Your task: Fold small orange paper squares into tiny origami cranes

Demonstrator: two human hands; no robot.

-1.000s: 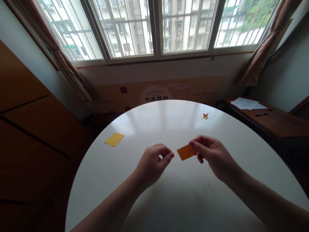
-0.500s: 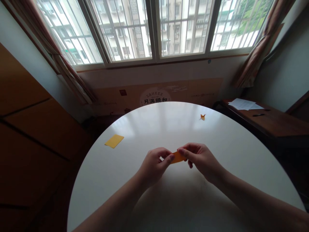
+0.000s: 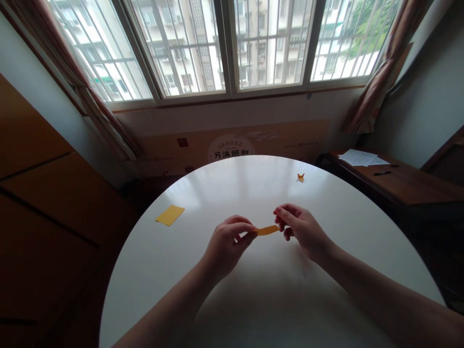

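Observation:
A narrow folded piece of orange paper [image 3: 268,230] is held above the middle of the white table. My left hand [image 3: 228,241] pinches its left end between thumb and fingers. Beside the paper's right end is my right hand [image 3: 302,229], its fingers loosely curled and partly apart, with the thumb lifted off the paper. The fingertips lie very close to that end; whether they touch it is hard to see.
A yellow paper sheet [image 3: 170,215] lies at the left of the round white table [image 3: 232,188]. Near its far right edge stands a small orange folded paper figure [image 3: 300,178]. White papers [image 3: 358,157] and a dark pen-like object [image 3: 382,173] rest on a brown side table [image 3: 409,188].
My right hand has let go of the folded orange paper and lifted slightly. The paper has tilted, so it looks thinner; my left hand keeps its pinch. The view has shifted slightly.

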